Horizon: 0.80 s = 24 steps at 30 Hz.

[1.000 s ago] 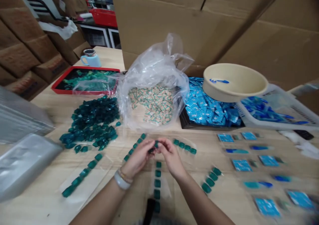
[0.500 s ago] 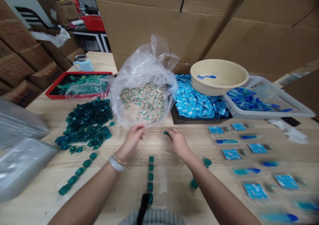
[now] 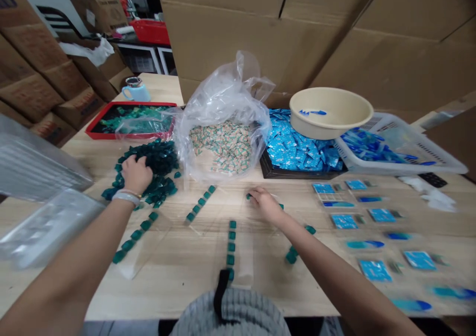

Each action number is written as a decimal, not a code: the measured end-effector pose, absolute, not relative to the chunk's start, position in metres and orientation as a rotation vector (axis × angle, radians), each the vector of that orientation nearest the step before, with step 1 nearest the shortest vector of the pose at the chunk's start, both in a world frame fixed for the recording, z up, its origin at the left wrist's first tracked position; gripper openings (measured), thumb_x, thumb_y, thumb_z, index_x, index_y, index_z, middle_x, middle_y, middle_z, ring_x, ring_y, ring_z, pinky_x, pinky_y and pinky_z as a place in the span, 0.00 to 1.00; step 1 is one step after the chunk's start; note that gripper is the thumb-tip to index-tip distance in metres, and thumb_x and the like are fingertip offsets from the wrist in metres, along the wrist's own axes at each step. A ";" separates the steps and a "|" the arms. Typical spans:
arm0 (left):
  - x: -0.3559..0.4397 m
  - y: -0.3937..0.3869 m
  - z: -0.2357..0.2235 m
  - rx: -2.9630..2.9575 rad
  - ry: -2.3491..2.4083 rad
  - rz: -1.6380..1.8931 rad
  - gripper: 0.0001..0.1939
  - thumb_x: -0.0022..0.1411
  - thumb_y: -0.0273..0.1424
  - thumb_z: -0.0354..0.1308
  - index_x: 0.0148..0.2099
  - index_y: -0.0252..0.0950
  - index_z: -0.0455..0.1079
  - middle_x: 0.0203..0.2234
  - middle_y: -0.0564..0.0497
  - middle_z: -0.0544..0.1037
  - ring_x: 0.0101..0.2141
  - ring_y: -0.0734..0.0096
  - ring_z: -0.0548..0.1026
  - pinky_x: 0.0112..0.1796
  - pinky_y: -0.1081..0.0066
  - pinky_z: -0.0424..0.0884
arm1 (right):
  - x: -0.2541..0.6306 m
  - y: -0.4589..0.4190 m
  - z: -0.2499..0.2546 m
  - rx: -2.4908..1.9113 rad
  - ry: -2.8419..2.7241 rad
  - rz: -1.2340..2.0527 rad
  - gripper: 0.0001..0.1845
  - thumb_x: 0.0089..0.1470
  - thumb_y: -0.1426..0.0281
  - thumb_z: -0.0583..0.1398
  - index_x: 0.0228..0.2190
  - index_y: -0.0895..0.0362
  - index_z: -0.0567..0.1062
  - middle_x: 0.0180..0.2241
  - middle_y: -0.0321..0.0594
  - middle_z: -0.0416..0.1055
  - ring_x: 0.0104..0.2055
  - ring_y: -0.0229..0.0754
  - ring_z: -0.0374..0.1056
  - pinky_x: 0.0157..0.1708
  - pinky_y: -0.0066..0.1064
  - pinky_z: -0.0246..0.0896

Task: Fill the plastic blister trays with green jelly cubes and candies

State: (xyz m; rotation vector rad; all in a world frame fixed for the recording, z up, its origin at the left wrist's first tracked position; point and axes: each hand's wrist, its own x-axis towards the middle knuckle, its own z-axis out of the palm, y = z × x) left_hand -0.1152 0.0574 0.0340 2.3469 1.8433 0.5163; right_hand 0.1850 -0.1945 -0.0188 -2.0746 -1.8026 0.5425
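A loose pile of dark teal gem-like pieces (image 3: 163, 156) lies on the left of the table. My left hand (image 3: 137, 176) is on its near side, fingers apart and bent down among the pieces, their tips partly hidden. At mid-table my right hand (image 3: 265, 203) pinches a small teal piece (image 3: 249, 196) between thumb and fingertips. Teal pieces stand in short rows on clear plastic: a slanted row (image 3: 201, 202) between my hands, a straight row (image 3: 231, 247) in front of me, and a left row (image 3: 136, 235). Another row (image 3: 292, 253) is partly covered by my right forearm.
Behind stand a red tray (image 3: 130, 136), a clear bag of small packets (image 3: 223, 145), a black box of blue sachets (image 3: 297, 150), a cream basin (image 3: 330, 122) and a white basket (image 3: 401, 165). Filled clear packs (image 3: 345, 221) lie right; stacked plastic trays (image 3: 40, 157) stand left.
My left hand has moved left from mid-table onto the teal pile, and a slanted row shows where it was. My right hand stays at mid-table with a teal piece. The view has shifted slightly.
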 end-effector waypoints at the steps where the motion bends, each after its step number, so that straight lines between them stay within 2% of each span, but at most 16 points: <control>1: -0.103 0.042 0.036 2.415 1.759 0.578 0.20 0.50 0.27 0.48 0.47 0.28 0.65 0.50 0.37 0.61 0.51 0.49 0.56 0.50 0.52 0.53 | 0.187 -0.195 -0.020 -2.032 -1.800 0.567 0.13 0.51 0.77 0.50 0.35 0.59 0.72 0.36 0.44 0.67 0.39 0.40 0.62 0.40 0.31 0.55; 3: -0.072 0.002 0.037 2.523 1.350 0.586 0.18 0.53 0.27 0.46 0.45 0.31 0.67 0.46 0.41 0.67 0.48 0.57 0.62 0.49 0.59 0.56 | 0.190 -0.194 -0.022 -1.975 -1.809 0.602 0.12 0.50 0.78 0.51 0.33 0.58 0.73 0.33 0.42 0.68 0.37 0.40 0.62 0.39 0.31 0.56; 5: -0.039 -0.045 0.035 2.480 0.805 0.435 0.16 0.55 0.27 0.44 0.42 0.35 0.69 0.39 0.45 0.72 0.41 0.66 0.68 0.46 0.67 0.61 | 0.192 -0.193 -0.021 -1.964 -1.828 0.608 0.11 0.48 0.79 0.52 0.31 0.58 0.73 0.31 0.40 0.68 0.36 0.39 0.63 0.38 0.30 0.56; 8: 0.002 -0.105 0.024 2.502 0.241 0.220 0.13 0.54 0.25 0.45 0.36 0.36 0.71 0.37 0.46 0.74 0.40 0.67 0.69 0.45 0.69 0.62 | 0.190 -0.193 -0.018 -1.985 -1.859 0.585 0.10 0.47 0.79 0.53 0.30 0.59 0.73 0.29 0.40 0.68 0.34 0.39 0.63 0.36 0.29 0.57; 11: 0.020 -0.133 0.012 2.599 0.210 0.047 0.11 0.52 0.23 0.47 0.29 0.32 0.71 0.33 0.42 0.74 0.39 0.62 0.70 0.43 0.66 0.62 | 0.183 -0.197 -0.017 -2.003 -1.887 0.548 0.09 0.46 0.79 0.54 0.28 0.60 0.73 0.29 0.41 0.68 0.35 0.39 0.62 0.37 0.29 0.56; 17: 0.017 -0.134 0.005 2.636 0.230 0.014 0.10 0.51 0.22 0.48 0.31 0.30 0.70 0.32 0.41 0.73 0.39 0.61 0.68 0.43 0.64 0.62 | 0.164 -0.199 -0.016 -2.090 -1.809 0.417 0.07 0.44 0.76 0.57 0.29 0.59 0.73 0.32 0.43 0.69 0.38 0.43 0.62 0.40 0.34 0.54; 19: 0.014 -0.133 0.010 2.627 0.263 0.045 0.10 0.51 0.22 0.48 0.32 0.31 0.70 0.33 0.42 0.72 0.40 0.62 0.67 0.43 0.65 0.62 | 0.174 -0.207 -0.011 -2.135 -1.737 0.355 0.11 0.44 0.74 0.57 0.34 0.59 0.73 0.36 0.45 0.69 0.41 0.45 0.61 0.41 0.35 0.54; 22: 0.012 -0.145 0.022 2.603 0.375 0.150 0.11 0.54 0.24 0.48 0.37 0.33 0.69 0.37 0.44 0.70 0.40 0.64 0.65 0.43 0.66 0.61 | 0.216 -0.248 -0.003 -2.231 -1.403 0.176 0.20 0.49 0.68 0.54 0.46 0.60 0.66 0.42 0.48 0.66 0.43 0.44 0.61 0.41 0.36 0.55; 24: 0.016 -0.165 0.030 2.565 0.364 0.169 0.10 0.56 0.26 0.47 0.38 0.35 0.68 0.36 0.46 0.69 0.39 0.66 0.65 0.43 0.68 0.62 | 0.247 -0.295 -0.002 -2.304 -1.024 0.059 0.21 0.52 0.65 0.50 0.46 0.62 0.65 0.40 0.49 0.67 0.40 0.44 0.63 0.40 0.36 0.57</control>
